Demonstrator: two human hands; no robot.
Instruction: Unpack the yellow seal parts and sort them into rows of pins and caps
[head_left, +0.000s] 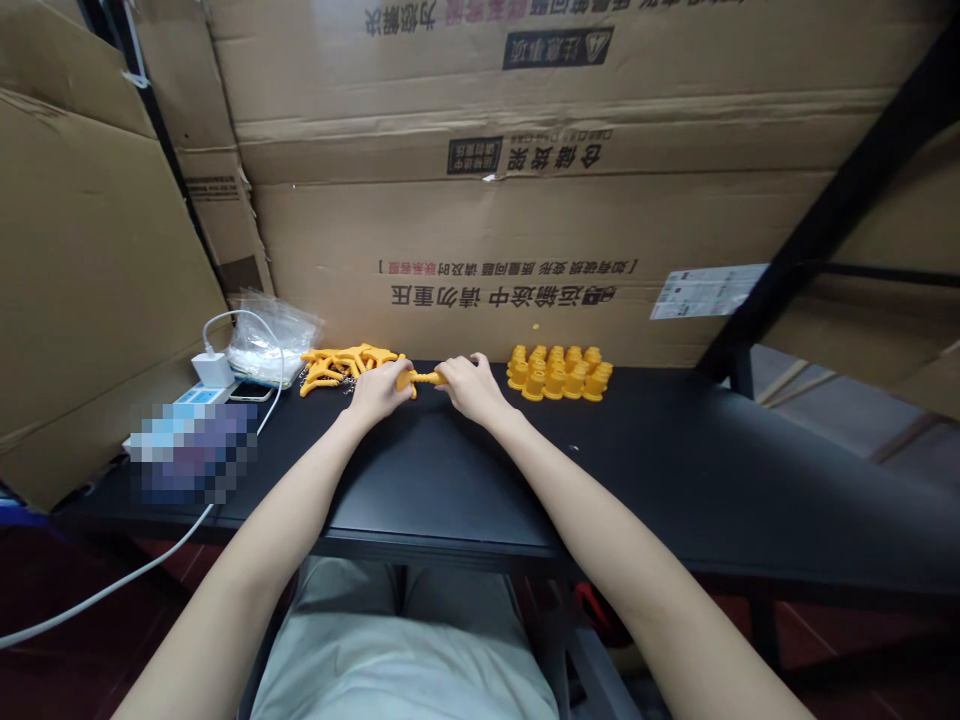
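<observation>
Yellow piece [425,378] sits btwn the two hands, over the far part of the black tabletop [450,480]. L hand [381,392] has its L end, fingers curled in & closed round it; R hand [471,386] pinches the R end, one finger lifted off. Exact fingertip contact partly hidden on both.

Long axis runs L–R, roughly level, about parallel to the table's front edge — one end toward each palm. Wider part is at the L hand, w/ a short bit pointing down toward the table; the thin, ridged stretch points to the R hand. Can't tell if it touches the tabletop.

Just beyond/left of the L hand: pile of yellow branched parts [352,362]. Right of the R hand, a bit apart: yellow stepped pieces [559,375], upright, in close rows. Cardboard [450,220] stands behind; clear plastic bag [270,335] & phone [253,393] far L.
</observation>
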